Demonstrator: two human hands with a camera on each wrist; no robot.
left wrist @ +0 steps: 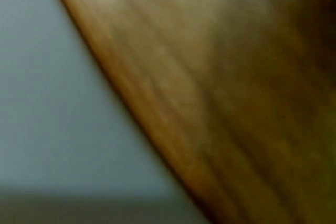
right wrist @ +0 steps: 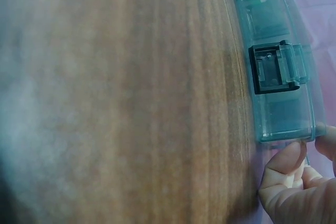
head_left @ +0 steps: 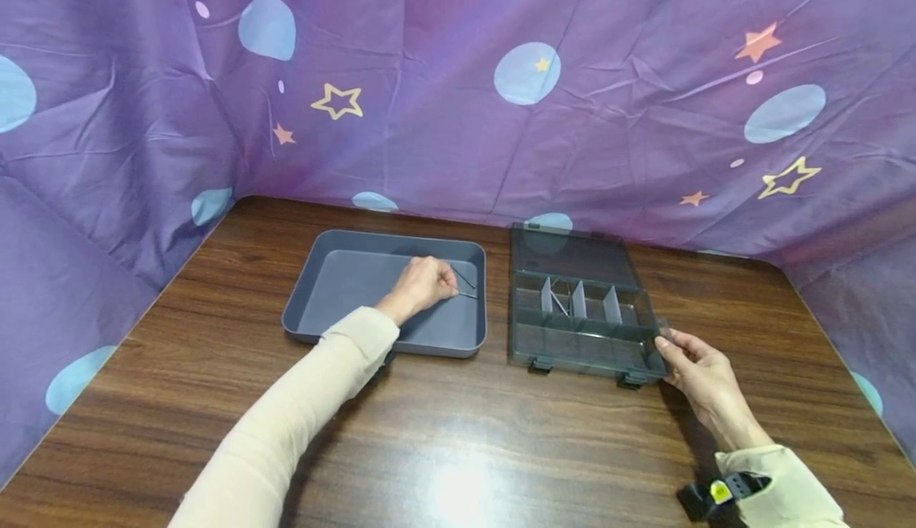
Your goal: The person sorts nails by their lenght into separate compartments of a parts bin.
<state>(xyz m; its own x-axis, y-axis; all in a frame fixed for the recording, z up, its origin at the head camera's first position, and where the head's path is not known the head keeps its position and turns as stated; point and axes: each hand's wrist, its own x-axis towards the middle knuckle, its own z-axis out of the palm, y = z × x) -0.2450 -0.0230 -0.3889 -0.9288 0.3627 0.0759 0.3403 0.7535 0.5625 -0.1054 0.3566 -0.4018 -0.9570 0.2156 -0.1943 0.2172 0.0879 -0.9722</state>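
Note:
My left hand (head_left: 427,281) is down in the grey tray (head_left: 343,289), near its right side, fingers curled and fingertips together. A thin metal rod (head_left: 467,296) extends rightward from those fingertips; another thin rod (head_left: 463,276) lies just behind it. To the right, a smoky see-through compartment box (head_left: 572,345) stands with its lid (head_left: 572,254) tipped back. Slim metal pieces (head_left: 561,299) lie crossed in one of its back compartments. My right hand (head_left: 704,377) grips the box's right end, thumb against the near corner. The right wrist view shows the thumb (right wrist: 286,158) at that end.
Pale dividers (head_left: 580,300) split the box's back row. Two dark latches (head_left: 541,365) hang along its front edge. The wooden table (head_left: 458,425) runs back to a purple patterned cloth (head_left: 429,99). Mostly blurred skin fills the left wrist view.

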